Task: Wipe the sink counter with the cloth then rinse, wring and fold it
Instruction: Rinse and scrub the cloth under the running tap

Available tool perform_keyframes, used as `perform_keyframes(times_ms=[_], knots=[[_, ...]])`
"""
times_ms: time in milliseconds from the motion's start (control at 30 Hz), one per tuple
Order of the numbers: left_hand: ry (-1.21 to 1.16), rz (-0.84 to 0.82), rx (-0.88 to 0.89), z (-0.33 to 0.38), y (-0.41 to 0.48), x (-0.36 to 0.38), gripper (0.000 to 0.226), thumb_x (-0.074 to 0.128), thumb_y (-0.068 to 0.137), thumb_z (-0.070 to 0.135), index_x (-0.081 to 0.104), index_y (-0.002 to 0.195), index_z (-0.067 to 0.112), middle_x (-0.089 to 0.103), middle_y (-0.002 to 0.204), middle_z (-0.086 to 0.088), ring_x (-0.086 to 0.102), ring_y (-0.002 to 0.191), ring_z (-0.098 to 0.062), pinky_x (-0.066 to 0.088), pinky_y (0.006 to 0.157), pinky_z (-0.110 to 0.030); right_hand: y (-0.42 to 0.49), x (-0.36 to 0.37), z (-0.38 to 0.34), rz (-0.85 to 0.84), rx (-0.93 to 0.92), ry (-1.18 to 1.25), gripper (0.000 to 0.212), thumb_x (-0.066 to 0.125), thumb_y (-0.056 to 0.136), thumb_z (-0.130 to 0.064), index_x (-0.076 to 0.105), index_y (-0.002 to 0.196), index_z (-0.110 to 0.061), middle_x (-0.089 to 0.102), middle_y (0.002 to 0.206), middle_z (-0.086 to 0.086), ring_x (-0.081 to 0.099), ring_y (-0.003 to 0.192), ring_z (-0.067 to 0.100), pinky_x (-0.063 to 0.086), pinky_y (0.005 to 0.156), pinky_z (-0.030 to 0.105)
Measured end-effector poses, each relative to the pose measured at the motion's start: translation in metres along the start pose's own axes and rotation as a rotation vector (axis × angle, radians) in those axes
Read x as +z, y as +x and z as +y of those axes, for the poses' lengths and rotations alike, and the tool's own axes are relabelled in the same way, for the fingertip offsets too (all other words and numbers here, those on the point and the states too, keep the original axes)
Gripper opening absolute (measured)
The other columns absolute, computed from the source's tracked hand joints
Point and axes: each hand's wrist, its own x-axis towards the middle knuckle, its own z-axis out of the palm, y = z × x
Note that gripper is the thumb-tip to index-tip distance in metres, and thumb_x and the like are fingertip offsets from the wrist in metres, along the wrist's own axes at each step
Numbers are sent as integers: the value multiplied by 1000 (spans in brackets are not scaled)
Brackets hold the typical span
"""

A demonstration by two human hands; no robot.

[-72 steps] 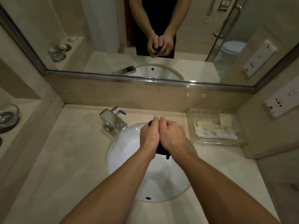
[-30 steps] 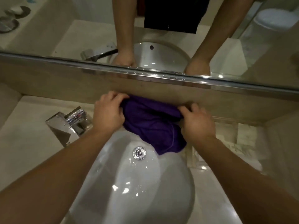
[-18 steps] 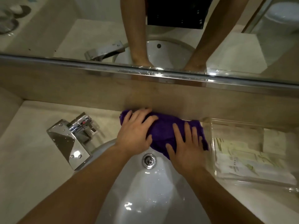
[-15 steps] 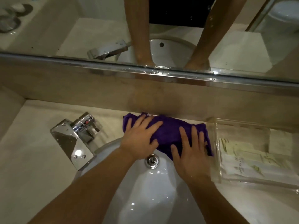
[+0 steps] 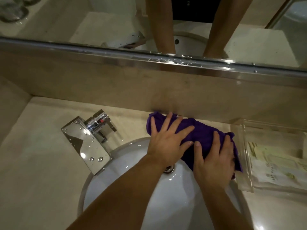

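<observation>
Both spread flat: left hand (image 5: pixel 167 144), right hand (image 5: pixel 216 161) | cloth (image 5: pixel 201 132) purple, rumpled (overhangs sink (image 5: pixel 131 165))

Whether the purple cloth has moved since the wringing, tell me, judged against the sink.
Yes. The cloth went from above the sink bowl back onto its far rim and the counter behind, right of the tap.

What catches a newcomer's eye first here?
The crumpled purple cloth stands out, lying at the back rim of the round white sink basin, with the left hand and right hand pressed flat on it. Left of it sits a shiny square chrome faucet beaded with droplets; right of it, a clear plastic tray of packets.
</observation>
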Motion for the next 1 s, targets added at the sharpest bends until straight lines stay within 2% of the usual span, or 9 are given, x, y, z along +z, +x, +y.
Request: perform_keyframes(times_ms=[133, 233, 333, 467, 633, 767, 1000], knots=[[-36, -19, -91, -11, -3, -6, 54, 28, 100, 64, 24, 152, 51, 15, 168, 8, -3, 156, -23, -11, 118, -63, 9, 7, -5, -2, -32, -38, 82, 30, 89, -69, 40, 151, -15, 34, 160, 20, 29, 148, 39, 26, 116, 58], [-54, -5, -206, -24, -9, -12, 55, 28, 99, 65, 23, 152, 52, 15, 168, 10, -1, 156, -25, -5, 121, -59, 27, 8, -11, -56, -202, -85, 78, 33, 92, -67, 43, 150, -16, 38, 158, 21, 34, 145, 38, 26, 118, 56], [-58, 8, -290, -31, -16, -15, 55, 28, 99, 66, 23, 152, 52, 14, 168, 11, -2, 156, -24, -4, 122, -58, 35, 9, -13, -108, -319, -121, 73, 32, 97, -65, 40, 153, -18, 35, 159, 22, 31, 146, 39, 25, 120, 55], [-74, 33, -337, -27, -18, -14, 55, 30, 99, 65, 24, 152, 52, 14, 168, 12, -3, 156, -24, -6, 122, -56, 37, 15, -10, -104, -390, -141, 68, 27, 102, -59, 37, 154, -16, 34, 158, 25, 31, 145, 42, 26, 119, 57], [-72, 52, -417, -35, -27, -15, 55, 29, 100, 64, 22, 153, 52, 14, 168, 12, -2, 156, -25, -5, 123, -54, 38, 26, -16, -79, -579, -61, 64, 38, 100, -49, 43, 151, -11, 46, 147, 30, 45, 133, 47, 37, 109, 59], [-92, 60, -492, -41, -38, -18, 56, 29, 101, 62, 20, 154, 49, 11, 169, 9, -3, 156, -24, -5, 124, -49, 46, 37, -35, -130, -778, 47, 57, 43, 100, -37, 43, 151, -13, 57, 140, 24, 55, 124, 44, 44, 105, 54], [-105, 104, -639, -50, -59, -17, 57, 31, 102, 58, 17, 157, 45, 9, 170, 7, 0, 156, -23, -6, 123, -43, 53, 42, -66, -312, -928, 91, 58, 41, 97, -40, 46, 151, -17, 55, 148, 11, 50, 135, 31, 33, 114, 42]])
